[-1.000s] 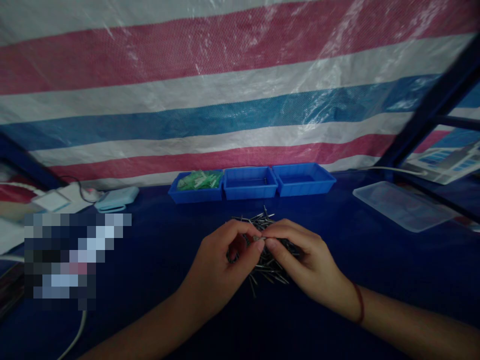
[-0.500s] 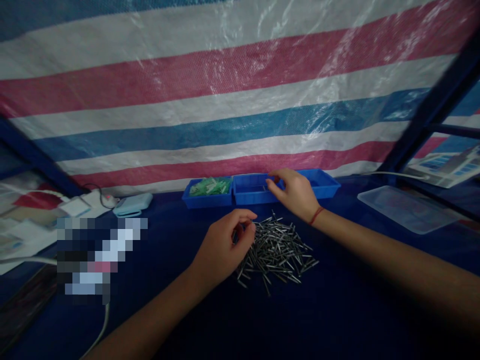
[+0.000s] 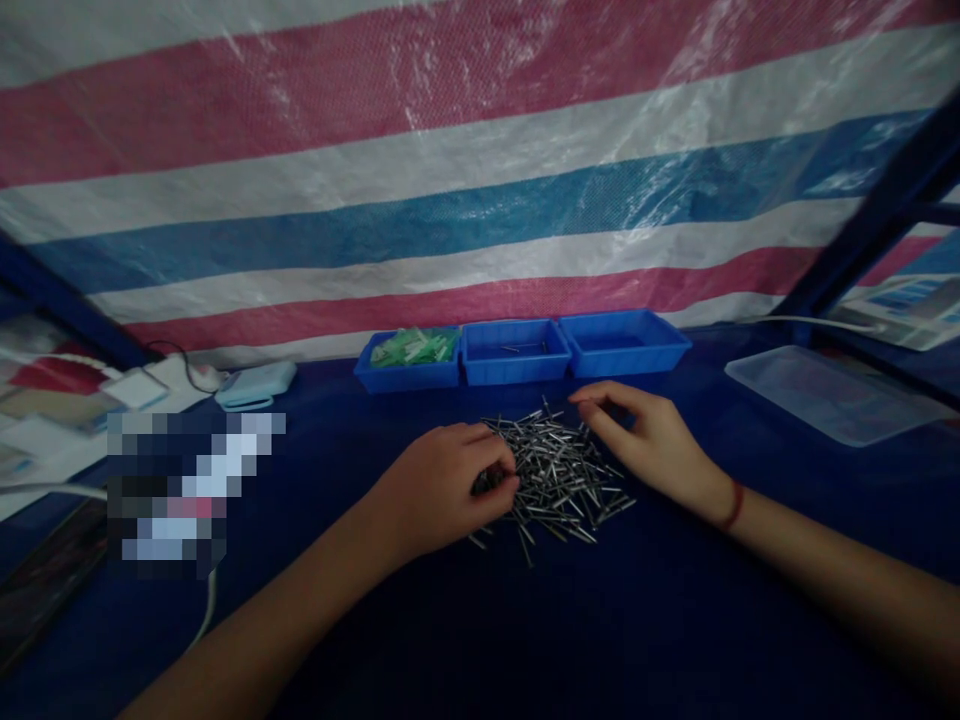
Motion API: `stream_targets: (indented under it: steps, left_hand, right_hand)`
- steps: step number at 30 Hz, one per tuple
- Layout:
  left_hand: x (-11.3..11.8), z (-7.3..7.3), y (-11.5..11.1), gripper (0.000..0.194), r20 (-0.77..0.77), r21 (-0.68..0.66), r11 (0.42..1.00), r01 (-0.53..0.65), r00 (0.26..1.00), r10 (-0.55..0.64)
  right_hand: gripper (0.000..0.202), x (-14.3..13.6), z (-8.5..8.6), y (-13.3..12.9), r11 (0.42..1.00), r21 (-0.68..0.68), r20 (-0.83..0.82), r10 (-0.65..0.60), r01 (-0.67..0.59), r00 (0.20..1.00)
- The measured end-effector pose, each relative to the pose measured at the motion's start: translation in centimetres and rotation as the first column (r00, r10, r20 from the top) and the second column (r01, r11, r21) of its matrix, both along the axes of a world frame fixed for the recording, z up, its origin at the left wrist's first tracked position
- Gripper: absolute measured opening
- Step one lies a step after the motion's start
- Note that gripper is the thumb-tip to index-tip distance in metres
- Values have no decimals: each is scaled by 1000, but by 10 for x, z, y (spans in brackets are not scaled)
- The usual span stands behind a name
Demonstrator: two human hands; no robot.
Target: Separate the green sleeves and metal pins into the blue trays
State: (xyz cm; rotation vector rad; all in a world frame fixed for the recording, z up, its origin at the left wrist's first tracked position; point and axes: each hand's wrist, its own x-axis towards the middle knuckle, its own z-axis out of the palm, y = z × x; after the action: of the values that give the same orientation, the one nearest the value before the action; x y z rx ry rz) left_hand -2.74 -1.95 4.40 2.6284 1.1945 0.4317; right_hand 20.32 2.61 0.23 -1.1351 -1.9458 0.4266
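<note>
A loose pile of thin silvery metal pins (image 3: 555,465), like nails, lies on the dark blue tabletop between my hands. At the pile's left edge, my left hand (image 3: 442,485) has its fingers curled and its thumb close to the index finger; whatever they may hold is hidden. My right hand (image 3: 652,440) hovers by the upper right of the pile, fingers loosely bent and slightly apart, with nothing visible in them. Behind the pile, a few pins lie in the middle blue tray (image 3: 516,372).
Left of the middle tray, another blue tray (image 3: 409,378) holds green and clear pieces. A third blue tray (image 3: 626,360) stands to the right. A clear plastic lid (image 3: 832,395) lies at right. A light blue case (image 3: 256,386) and cables are at left. Striped sheeting (image 3: 480,230) hangs behind.
My right hand has come back from above the middle tray to the right side of the pile. My left hand stays at the pile's left edge. The view has tilted down slightly.
</note>
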Motion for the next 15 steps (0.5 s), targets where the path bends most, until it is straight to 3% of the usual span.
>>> stream_targets:
  steps: [4,9,15]
  left_hand:
    - [7,-7,-1,16,-66,70,996,53,997,-48]
    - [17,-17,0,35,-90,165,986,-2,996,17]
    - [23,-22,1,22,-114,192,981,1,993,22]
  right_hand:
    - [18,-3,-2,-2,997,-53,-34,62,-64,997]
    - [16,-6,-3,-8,993,-56,-43,106,-108,993]
    - [17,-8,-1,-10,991,-39,-38,124,-125,992]
